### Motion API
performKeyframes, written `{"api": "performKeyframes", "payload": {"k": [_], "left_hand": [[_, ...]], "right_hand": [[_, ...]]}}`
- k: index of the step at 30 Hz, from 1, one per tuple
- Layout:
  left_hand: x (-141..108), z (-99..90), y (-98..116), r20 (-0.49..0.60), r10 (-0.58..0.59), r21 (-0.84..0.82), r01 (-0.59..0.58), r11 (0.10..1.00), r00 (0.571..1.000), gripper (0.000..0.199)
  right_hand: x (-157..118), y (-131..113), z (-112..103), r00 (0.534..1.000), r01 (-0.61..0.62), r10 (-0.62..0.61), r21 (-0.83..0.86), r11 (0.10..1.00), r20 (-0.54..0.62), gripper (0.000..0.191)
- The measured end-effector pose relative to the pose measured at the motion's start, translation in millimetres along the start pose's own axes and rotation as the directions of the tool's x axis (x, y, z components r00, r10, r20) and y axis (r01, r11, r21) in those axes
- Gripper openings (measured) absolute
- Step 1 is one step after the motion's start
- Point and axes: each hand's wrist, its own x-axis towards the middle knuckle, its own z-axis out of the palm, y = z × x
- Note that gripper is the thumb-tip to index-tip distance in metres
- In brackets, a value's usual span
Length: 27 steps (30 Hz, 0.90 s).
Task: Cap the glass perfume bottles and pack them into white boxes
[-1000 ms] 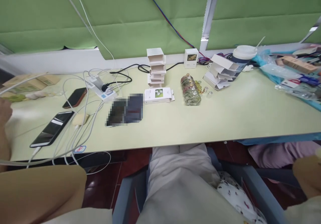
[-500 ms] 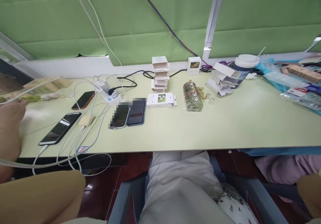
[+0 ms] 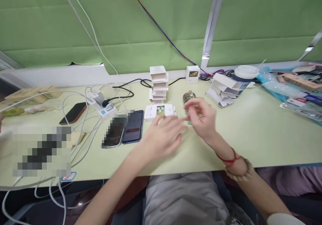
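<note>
Over the middle of the table (image 3: 241, 141), my left hand (image 3: 163, 136) reaches forward with its fingers stretched out and slightly blurred, just in front of a white box with a flower picture (image 3: 161, 110). My right hand (image 3: 201, 119) has curled fingers and covers much of a glass jar or bangle stack (image 3: 189, 96); whether it touches this is unclear. The fingertips of both hands come close together. A stack of open white boxes (image 3: 159, 84) rises behind the flat box. Two phones lie left of my left hand, the nearer one dark-screened (image 3: 133, 126).
A white power strip (image 3: 102, 104) with tangled cables lies at the left, beside another phone (image 3: 73, 113). Tilted white boxes (image 3: 222, 89), a lidded cup (image 3: 246, 73) and plastic-wrapped items (image 3: 299, 84) stand or lie at the right. A small picture box (image 3: 192, 74) stands behind.
Both my hands have come into view over the table. The view has shifted, so the table sits lower. The arm of another person at the left has mostly left the view.
</note>
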Motion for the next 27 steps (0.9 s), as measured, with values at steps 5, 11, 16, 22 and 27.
{"api": "performKeyframes", "payload": {"k": [5, 11, 16, 22, 27], "left_hand": [[33, 52.6, -82, 0.249, -0.211, 0.055, 0.204, 0.977, 0.945, 0.099], [19, 71.5, -93, 0.152, -0.218, -0.027, 0.224, 0.974, 0.964, 0.080], [22, 65.3, -72, -0.119, -0.044, -0.179, 0.022, 0.984, 0.992, 0.068], [19, 76.9, -76, -0.203, -0.037, -0.223, -0.010, 0.975, 0.978, 0.072], [19, 76.3, -74, -0.279, -0.030, -0.182, -0.023, 0.983, 0.960, 0.070]], "right_hand": [[19, 16, 37, 1.000, 0.001, -0.001, -0.031, 1.000, -0.003, 0.020], [9, 26, 44, 0.999, 0.049, -0.049, -0.062, 0.997, -0.008, 0.026], [2, 19, 38, 0.998, -0.026, 0.024, -0.040, 0.999, -0.057, 0.024], [5, 11, 35, 0.991, -0.103, 0.094, -0.105, 0.989, -0.093, 0.020], [4, 18, 37, 0.985, -0.147, 0.127, -0.189, 0.971, -0.117, 0.028]]}}
